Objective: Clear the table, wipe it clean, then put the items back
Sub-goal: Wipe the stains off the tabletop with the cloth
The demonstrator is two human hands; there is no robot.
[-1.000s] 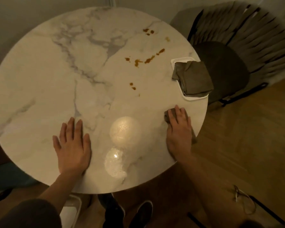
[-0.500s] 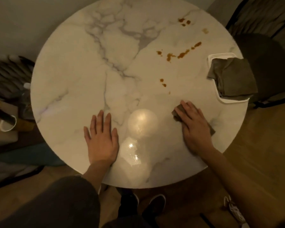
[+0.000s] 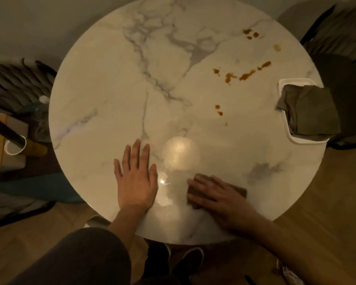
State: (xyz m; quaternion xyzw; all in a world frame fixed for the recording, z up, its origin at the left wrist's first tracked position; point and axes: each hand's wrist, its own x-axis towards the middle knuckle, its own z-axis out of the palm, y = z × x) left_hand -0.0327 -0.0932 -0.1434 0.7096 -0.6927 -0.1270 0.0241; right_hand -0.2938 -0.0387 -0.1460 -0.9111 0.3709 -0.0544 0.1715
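A round white marble table (image 3: 103, 103) fills the view. Brown stains (image 3: 245, 75) dot its far right part, with smaller spots (image 3: 218, 110) nearer the middle. My right hand (image 3: 218, 196) presses flat on a brown cloth (image 3: 239, 191) near the front edge, fingers straight and pointing left. My left hand (image 3: 136, 177) rests flat on the tabletop just left of it, fingers spread. At the right edge a white tray (image 3: 286, 84) holds a folded olive cloth (image 3: 308, 110).
A dark chair (image 3: 341, 64) stands behind the table's right side. On the left are another chair (image 3: 14, 83), a white cup (image 3: 14, 146), a glass (image 3: 40, 124) and a box. My shoes (image 3: 185, 262) show under the front edge.
My right hand has slid the brown cloth left and toward the front edge. My left hand stays flat on the table. The camera has shifted, bringing the table closer.
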